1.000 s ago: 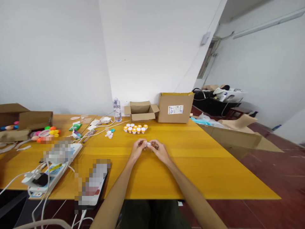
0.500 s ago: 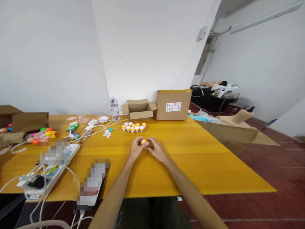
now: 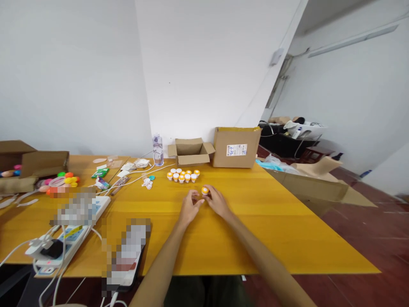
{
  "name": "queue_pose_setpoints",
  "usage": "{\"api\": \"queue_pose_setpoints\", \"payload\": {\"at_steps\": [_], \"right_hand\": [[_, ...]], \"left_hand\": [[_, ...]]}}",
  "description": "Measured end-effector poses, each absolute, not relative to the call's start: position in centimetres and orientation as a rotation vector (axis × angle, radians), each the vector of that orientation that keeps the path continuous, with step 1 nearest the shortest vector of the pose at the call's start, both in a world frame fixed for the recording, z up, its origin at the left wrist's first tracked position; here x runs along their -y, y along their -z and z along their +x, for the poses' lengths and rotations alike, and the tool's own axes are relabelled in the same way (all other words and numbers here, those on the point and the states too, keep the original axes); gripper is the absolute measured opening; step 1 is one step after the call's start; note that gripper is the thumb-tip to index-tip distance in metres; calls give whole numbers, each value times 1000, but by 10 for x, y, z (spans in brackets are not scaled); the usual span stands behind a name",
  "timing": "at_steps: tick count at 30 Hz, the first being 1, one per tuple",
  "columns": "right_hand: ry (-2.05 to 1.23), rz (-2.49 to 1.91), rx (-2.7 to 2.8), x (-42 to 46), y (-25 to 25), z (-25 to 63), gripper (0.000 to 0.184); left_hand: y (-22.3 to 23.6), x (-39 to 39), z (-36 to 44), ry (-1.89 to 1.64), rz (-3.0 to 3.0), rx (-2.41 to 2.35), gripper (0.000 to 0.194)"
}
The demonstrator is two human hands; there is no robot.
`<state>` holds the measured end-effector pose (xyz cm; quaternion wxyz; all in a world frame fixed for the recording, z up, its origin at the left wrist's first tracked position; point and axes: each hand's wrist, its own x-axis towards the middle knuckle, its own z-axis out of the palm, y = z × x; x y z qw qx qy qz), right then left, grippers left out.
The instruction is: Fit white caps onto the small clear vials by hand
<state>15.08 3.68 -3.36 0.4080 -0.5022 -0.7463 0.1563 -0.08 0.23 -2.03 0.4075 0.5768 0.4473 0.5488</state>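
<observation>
L hand had come away from the orange-and-white piece, which both hands had enclosed 0.5 s earlier; the piece had shifted slightly to the R w/ the R hand. R hand grasped the piece btwn thumb & fingers, its orange rim & white top facing up; whether its base touched the counter could not be told. L hand was released, fingers curved & parted, thumb tip just beside the piece. Beyond the hands, twd the wall, stood a close cluster of similar pieces, orange & white. Behind the cluster: small open carton, flaps out; to its R, larger carton w/ white label; to its L, clear bottle, upright. Teal ring lay L of the cluster, nr some small white bits. Nearer the L forearm: phone, partly pixelated, & white power strip w/ plugs & cables.
</observation>
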Motion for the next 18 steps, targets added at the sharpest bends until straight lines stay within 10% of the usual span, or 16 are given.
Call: {"api": "queue_pose_setpoints", "payload": {"at_steps": [11, 18], "right_hand": [[-441, -1324, 1694, -102, 34, 140, 19], [-322, -1383, 1683, -86, 58, 153, 55]], "left_hand": [[24, -3, 3, -1442, 1447, -1142, 7], [24, -4, 3, -1431, 1420, -1194, 6]]}}
